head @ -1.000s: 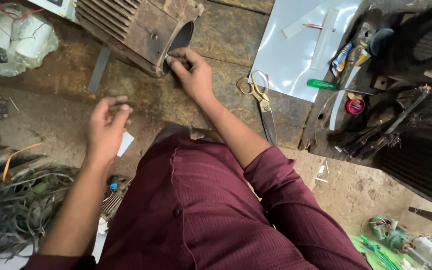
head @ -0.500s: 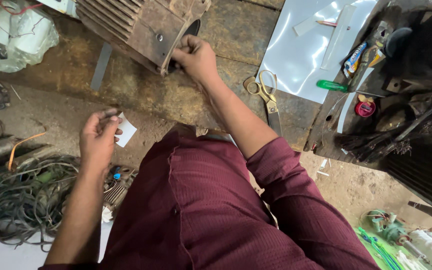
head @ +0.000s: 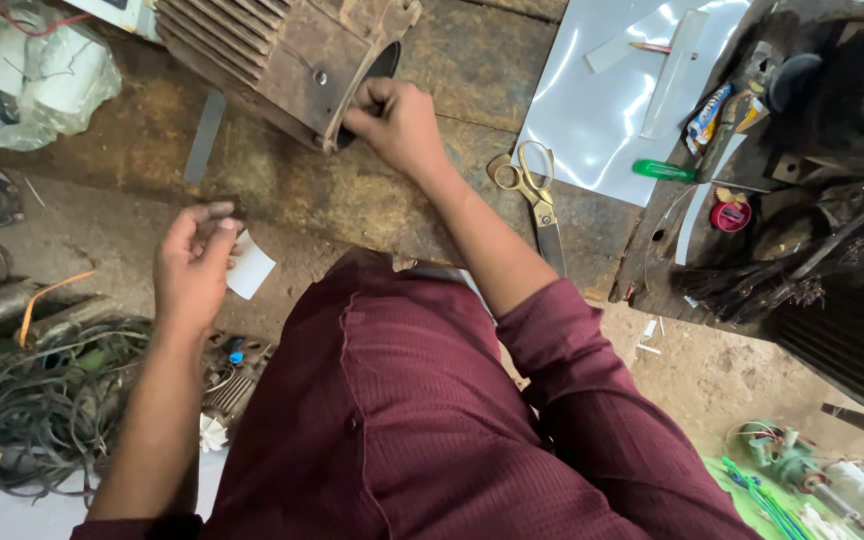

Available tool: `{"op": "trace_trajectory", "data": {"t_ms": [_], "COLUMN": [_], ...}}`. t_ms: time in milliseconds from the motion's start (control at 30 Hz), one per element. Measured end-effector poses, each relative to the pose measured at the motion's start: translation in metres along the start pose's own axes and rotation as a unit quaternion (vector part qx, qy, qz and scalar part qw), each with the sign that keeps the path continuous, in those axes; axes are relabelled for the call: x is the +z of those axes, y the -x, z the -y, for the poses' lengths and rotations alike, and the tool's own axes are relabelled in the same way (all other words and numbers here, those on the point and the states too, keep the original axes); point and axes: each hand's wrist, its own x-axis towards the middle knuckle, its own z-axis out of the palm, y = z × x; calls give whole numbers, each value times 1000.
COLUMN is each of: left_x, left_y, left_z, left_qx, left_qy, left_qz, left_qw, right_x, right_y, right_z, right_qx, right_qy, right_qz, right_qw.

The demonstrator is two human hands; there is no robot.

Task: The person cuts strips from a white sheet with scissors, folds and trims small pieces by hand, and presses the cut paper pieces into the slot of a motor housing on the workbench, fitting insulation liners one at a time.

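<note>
The right hand (head: 397, 125) is pinched at the motor housing's (head: 287, 60) open bore. A small white paper slip (head: 250, 266) is pinched by the left hand (head: 192, 270), well apart, nearer the body.

Rusty finned motor housing (head: 282, 60) on bench; small white slip (head: 250, 266).

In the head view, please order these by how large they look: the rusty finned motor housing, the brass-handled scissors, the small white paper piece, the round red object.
1. Rusty finned motor housing
2. Brass-handled scissors
3. Small white paper piece
4. Round red object

The last two look nearly alike; the order is unsure.
</note>
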Motion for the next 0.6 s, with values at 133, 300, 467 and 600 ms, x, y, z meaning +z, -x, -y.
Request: {"op": "trace_trajectory", "data": {"t_ms": [133, 300, 467, 600], "left_x": [-5, 4, 16, 14], "left_y": [-11, -62, -112, -134], "left_z": [-20, -41, -68, -87], "left_qx": [108, 176, 268, 210], "left_qy": [-19, 17, 9, -99], "left_qz": [5, -3, 15, 7], "left_qw": [994, 984, 963, 973], "right_x": [-10, 4, 18, 24], "right_y": [11, 4, 4, 4], "right_z": [-6, -13, -23, -22], "right_qx": [-157, 14, -19, -16], "right_qy": [58, -17, -27, -8], "right_qz": [-40, -2, -30, -57], "right_qw": [985, 1000, 999, 998]}}
